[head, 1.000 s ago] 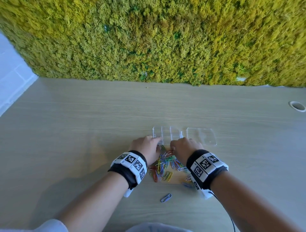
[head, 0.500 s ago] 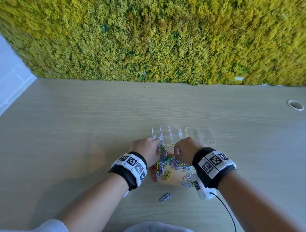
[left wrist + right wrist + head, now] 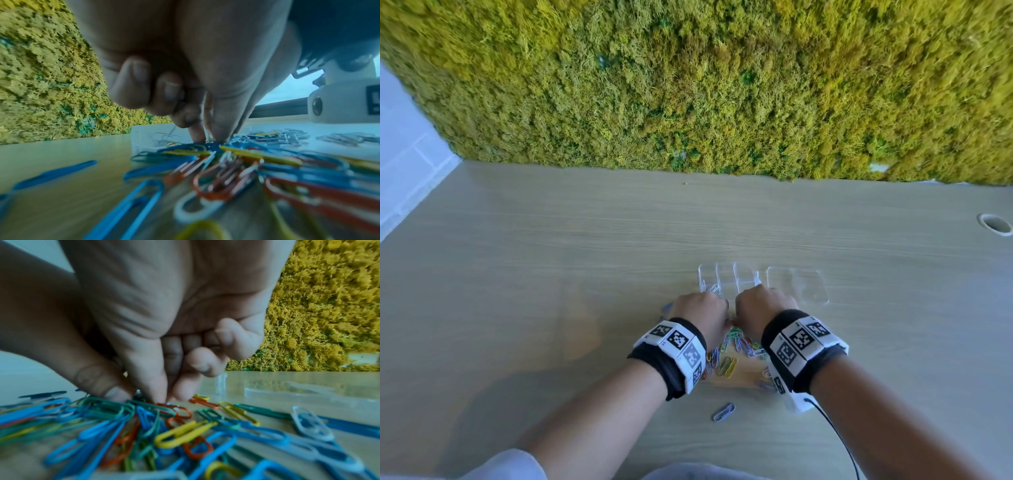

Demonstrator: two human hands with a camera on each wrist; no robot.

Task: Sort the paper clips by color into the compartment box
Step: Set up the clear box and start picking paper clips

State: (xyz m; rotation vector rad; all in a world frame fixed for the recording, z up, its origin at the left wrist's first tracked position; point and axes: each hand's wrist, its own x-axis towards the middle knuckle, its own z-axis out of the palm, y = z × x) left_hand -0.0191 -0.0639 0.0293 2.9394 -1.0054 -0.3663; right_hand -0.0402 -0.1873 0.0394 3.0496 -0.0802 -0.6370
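A heap of coloured paper clips [image 3: 732, 349] lies on the table just in front of the clear compartment box [image 3: 726, 281]. The box's left compartment holds a few pale clips [image 3: 709, 288]. Both hands are knuckles-up over the far edge of the heap, side by side. My left hand [image 3: 207, 140] has its thumb and forefinger tips pinched on a dark blue clip [image 3: 209, 145] at the top of the heap, other fingers curled. My right hand [image 3: 166, 400] pinches down at a green clip [image 3: 152, 406] and a red clip [image 3: 180, 410]; which one it grips is hidden.
The box's clear lid [image 3: 798, 287] lies flat to the right of the box. One pale clip [image 3: 722, 411] lies alone near the front. A moss wall [image 3: 688, 85] backs the table, and a cable hole [image 3: 995, 224] sits far right.
My left hand has slid right, close against the right hand. The right hand rose slightly toward the box a moment ago and has stayed there, fingertips down on the heap.
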